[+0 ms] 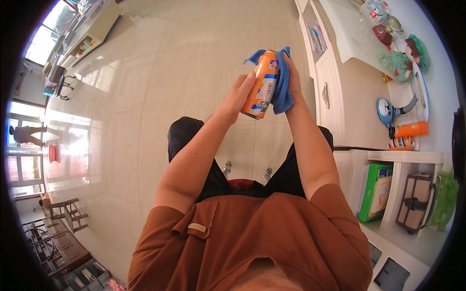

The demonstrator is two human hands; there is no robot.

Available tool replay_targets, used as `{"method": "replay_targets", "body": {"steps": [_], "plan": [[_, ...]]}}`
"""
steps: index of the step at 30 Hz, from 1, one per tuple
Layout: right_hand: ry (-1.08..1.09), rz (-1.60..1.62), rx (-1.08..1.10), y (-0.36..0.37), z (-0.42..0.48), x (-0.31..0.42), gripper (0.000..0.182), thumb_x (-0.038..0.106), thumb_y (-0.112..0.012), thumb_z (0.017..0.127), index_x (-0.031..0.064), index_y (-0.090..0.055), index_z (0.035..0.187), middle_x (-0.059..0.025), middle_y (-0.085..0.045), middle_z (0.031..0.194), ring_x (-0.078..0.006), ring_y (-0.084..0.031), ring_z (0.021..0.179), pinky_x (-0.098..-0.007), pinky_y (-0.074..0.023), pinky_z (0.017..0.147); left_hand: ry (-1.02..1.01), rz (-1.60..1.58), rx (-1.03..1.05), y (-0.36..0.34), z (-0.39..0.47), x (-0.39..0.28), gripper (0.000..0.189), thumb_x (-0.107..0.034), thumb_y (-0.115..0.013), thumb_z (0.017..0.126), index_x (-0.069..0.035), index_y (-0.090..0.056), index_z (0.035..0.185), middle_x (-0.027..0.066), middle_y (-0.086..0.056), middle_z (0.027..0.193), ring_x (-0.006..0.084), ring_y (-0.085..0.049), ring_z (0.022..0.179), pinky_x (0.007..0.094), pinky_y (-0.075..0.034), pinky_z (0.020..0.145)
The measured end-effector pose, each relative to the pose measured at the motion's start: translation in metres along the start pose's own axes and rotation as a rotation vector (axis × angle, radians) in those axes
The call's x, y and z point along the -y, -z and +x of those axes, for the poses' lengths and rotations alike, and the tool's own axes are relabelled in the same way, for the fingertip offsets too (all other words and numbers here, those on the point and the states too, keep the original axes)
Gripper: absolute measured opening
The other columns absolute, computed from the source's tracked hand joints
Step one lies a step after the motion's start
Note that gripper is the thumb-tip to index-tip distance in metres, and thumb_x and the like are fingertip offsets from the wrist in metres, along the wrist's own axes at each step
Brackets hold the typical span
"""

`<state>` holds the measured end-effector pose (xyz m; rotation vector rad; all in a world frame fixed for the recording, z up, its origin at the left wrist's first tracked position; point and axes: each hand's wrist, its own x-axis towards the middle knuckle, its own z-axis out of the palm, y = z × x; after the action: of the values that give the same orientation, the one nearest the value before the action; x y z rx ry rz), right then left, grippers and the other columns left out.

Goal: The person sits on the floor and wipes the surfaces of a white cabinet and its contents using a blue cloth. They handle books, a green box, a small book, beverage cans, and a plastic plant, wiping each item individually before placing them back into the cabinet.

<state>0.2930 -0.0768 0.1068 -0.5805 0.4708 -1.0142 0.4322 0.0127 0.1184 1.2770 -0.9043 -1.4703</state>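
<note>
An orange can (260,87) with blue and silver bands and printed writing is held up over the floor, tilted slightly. My left hand (240,92) grips it along its left side, thumb on the front. On the other side, my right hand (293,78) holds a blue cloth (282,91) against the can. The cloth drapes down the can's right side, and one corner sticks out behind its top. Most of my right fingers are hidden behind the cloth and can.
To the right stands a white desk (358,78) with a drawer front (329,94). On it are an orange bottle (409,129), another orange can (401,143), a blue animal-shaped lamp (386,112) and a doll (413,52). Shelves hold a green folder (373,192). A wooden stool (71,214) stands at far left.
</note>
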Motion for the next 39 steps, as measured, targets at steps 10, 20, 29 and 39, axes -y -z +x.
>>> {"method": "replay_targets", "body": {"steps": [10, 20, 29, 39], "plan": [[-0.066, -0.221, -0.070, -0.018, -0.018, -0.058, 0.055, 0.052, -0.043, 0.099, 0.0024, -0.055, 0.119, -0.0062, -0.064, 0.105, -0.0141, -0.063, 0.091, -0.0273, -0.0515, 0.080, -0.225, -0.200, -0.262, 0.015, 0.018, 0.009, 0.060, -0.042, -0.067, 0.089, 0.005, -0.047, 0.119, 0.0106, -0.059, 0.103, 0.0136, -0.060, 0.088, 0.0281, -0.051, 0.076], [-0.311, -0.041, 0.043, -0.028, -0.033, -0.062, 0.051, 0.046, -0.032, 0.103, 0.0078, -0.046, 0.134, -0.0082, -0.062, 0.120, -0.0245, -0.062, 0.106, -0.0408, -0.0495, 0.095, -0.569, -0.011, -0.446, 0.026, 0.028, -0.005, 0.061, -0.032, -0.073, 0.084, 0.004, -0.047, 0.126, 0.0121, -0.052, 0.114, 0.0175, -0.055, 0.100, 0.0315, -0.047, 0.085], [-0.286, 0.110, -0.016, 0.007, -0.017, -0.056, 0.036, 0.030, -0.043, 0.102, 0.0042, -0.051, 0.125, -0.0105, -0.064, 0.111, -0.0240, -0.065, 0.093, -0.0384, -0.0532, 0.081, -0.547, 0.172, -0.273, 0.017, 0.024, -0.012, 0.069, -0.017, -0.079, 0.077, 0.001, -0.042, 0.133, 0.0116, -0.049, 0.120, 0.0205, -0.057, 0.105, 0.0327, -0.050, 0.088], [-0.247, 0.015, 0.011, 0.013, -0.011, -0.044, 0.034, 0.031, -0.053, 0.098, 0.0041, -0.056, 0.119, -0.0100, -0.066, 0.095, -0.0216, -0.063, 0.074, -0.0357, -0.0539, 0.065, -0.319, -0.345, -0.149, 0.043, 0.027, -0.010, 0.053, -0.020, -0.071, 0.086, -0.005, -0.040, 0.126, 0.0094, -0.056, 0.114, 0.0177, -0.059, 0.105, 0.0367, -0.052, 0.089]]}}
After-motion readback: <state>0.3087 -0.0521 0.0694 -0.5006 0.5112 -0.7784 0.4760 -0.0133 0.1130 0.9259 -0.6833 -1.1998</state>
